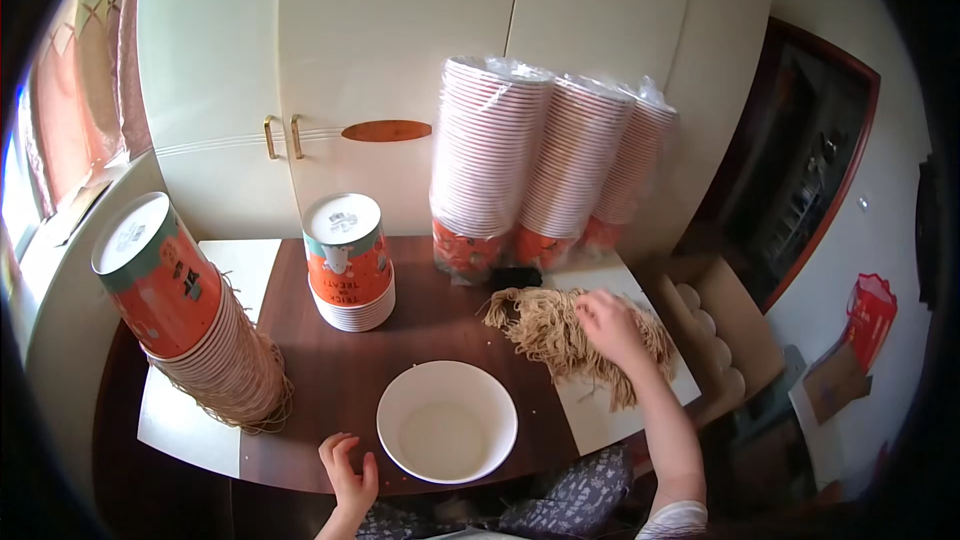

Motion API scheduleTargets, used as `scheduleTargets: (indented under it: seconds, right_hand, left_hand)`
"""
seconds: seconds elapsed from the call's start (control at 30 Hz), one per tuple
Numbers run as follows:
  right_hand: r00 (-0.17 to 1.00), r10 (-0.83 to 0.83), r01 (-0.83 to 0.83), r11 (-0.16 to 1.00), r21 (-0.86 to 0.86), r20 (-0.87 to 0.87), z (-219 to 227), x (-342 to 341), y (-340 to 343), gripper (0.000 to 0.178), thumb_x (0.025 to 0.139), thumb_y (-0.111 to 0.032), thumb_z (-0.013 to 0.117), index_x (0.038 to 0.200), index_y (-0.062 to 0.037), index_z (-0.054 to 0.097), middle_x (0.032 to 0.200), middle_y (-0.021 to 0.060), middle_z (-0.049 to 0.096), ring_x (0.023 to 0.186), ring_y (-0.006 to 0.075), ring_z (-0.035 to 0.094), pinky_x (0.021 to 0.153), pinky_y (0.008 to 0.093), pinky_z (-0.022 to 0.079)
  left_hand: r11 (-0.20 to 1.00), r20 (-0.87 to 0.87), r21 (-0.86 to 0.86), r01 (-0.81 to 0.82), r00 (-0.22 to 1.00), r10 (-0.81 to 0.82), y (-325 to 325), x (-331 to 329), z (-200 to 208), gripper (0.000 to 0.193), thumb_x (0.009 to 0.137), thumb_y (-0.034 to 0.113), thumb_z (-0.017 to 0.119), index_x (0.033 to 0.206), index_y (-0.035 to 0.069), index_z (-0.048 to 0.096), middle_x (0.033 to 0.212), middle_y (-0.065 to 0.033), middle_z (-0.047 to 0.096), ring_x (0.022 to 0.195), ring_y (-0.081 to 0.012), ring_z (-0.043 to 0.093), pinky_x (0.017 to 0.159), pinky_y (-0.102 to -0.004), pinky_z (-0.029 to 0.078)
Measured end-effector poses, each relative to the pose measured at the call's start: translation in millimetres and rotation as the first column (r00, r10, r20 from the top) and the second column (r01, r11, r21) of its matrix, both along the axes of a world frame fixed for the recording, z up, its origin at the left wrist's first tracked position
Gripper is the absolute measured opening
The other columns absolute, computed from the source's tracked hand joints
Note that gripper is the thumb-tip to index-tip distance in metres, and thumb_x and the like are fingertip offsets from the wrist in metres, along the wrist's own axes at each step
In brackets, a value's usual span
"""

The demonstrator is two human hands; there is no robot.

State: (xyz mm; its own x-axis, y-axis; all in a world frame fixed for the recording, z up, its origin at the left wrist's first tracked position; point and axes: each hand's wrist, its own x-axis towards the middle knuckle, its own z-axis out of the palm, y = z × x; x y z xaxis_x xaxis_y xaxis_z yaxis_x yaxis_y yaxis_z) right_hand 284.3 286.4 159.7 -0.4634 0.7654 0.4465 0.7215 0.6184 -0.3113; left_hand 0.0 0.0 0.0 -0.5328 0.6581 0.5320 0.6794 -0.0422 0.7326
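Note:
A white paper tub (pixel 447 425) stands mouth up and empty at the table's front edge. Just left of it, my left hand (pixel 350 475) hovers with loosely bent fingers apart and holds nothing. On the right lies a tangled heap of tan twine (pixel 540 330). My right hand (pixel 606 326) is over this heap, fingertips pinched together on the twine; the exact strands between them are too small to make out. Left of centre stands a short stack of upside-down orange and green tubs (pixel 350 265). At far left leans a taller upside-down stack (pixel 185 290), with twine hanging around its lower part.
Three tall plastic-wrapped stacks of tubs (pixel 490 150) stand at the back right, before cream cabinet doors (pixel 390 30). A small black object (pixel 515 278) lies by them. Right of the table (pixel 320 390) is an open cardboard box (pixel 755 340) with round white items.

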Motion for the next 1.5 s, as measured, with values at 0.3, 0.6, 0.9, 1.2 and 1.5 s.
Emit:
scheduleTargets:
  seconds: [0.3, 0.6, 0.9, 1.2, 1.5]
  right_hand:
    - [0.959, -0.068, 0.024, 0.986, 0.163, 0.274, -106, 11, 3, 0.01, 0.071, -0.016, 0.066, 0.079, -0.0117, 0.066, 0.088, 0.0016, 0.052, 0.094, 0.0215, 0.047, 0.088, 0.0377, 0.034]
    - [0.798, -0.134, -0.251, 0.812, -0.527, -0.587, -53, 13, 35, 0.004, 0.081, -0.004, 0.057, 0.078, -0.0042, 0.059, 0.074, 0.0021, 0.06, 0.067, 0.0089, 0.054, 0.064, 0.0206, 0.043]
    - [0.365, 0.027, -0.58, 0.788, -0.205, -0.931, 68, -8, -1, 0.007, 0.083, -0.009, 0.063, 0.084, -0.0025, 0.06, 0.074, 0.0006, 0.059, 0.067, 0.0056, 0.05, 0.064, 0.0196, 0.038]
    - [0.084, 0.015, -0.872, 0.485, -0.067, -0.996, 80, -75, -66, 0.008, 0.083, -0.008, 0.061, 0.088, -0.0042, 0.057, 0.081, 0.0054, 0.06, 0.068, 0.0116, 0.056, 0.06, 0.0239, 0.047]
    - [0.087, -0.028, -0.957, 0.276, -0.092, -0.996, 43, -104, -100, 0.007, 0.084, -0.006, 0.06, 0.09, -0.0026, 0.057, 0.083, 0.0076, 0.06, 0.075, 0.0132, 0.058, 0.068, 0.0262, 0.049]
  left_hand:
    - [1.0, -0.031, 0.025, 0.004, 1.0, -0.003, 5, 0, 2, 0.027, 0.067, 0.0, 0.061, 0.092, 0.004, 0.052, 0.103, -0.0151, 0.048, 0.1, -0.0328, 0.044, 0.086, -0.0414, 0.038]
    - [1.0, -0.062, -0.011, -0.011, 0.998, 0.01, 7, 0, 3, 0.023, 0.066, 0.0, 0.061, 0.088, 0.005, 0.054, 0.1, -0.0142, 0.049, 0.098, -0.0325, 0.046, 0.084, -0.041, 0.04]
    - [1.0, -0.03, 0.017, -0.026, 0.999, 0.027, 10, 1, 9, 0.021, 0.067, -0.001, 0.061, 0.086, 0.004, 0.054, 0.098, -0.0144, 0.05, 0.096, -0.0312, 0.048, 0.081, -0.0388, 0.042]
    - [0.94, 0.033, 0.222, 0.258, 0.962, -0.272, 45, -2, 123, 0.023, 0.067, -0.002, 0.065, 0.09, 0.003, 0.061, 0.084, -0.0107, 0.059, 0.075, -0.0237, 0.057, 0.064, -0.0291, 0.046]
    - [0.839, 0.191, 0.123, 0.531, 0.817, -0.545, 74, 38, 161, 0.035, 0.074, 0.017, 0.071, 0.104, 0.004, 0.06, 0.08, -0.006, 0.059, 0.066, -0.0146, 0.054, 0.057, -0.0248, 0.044]
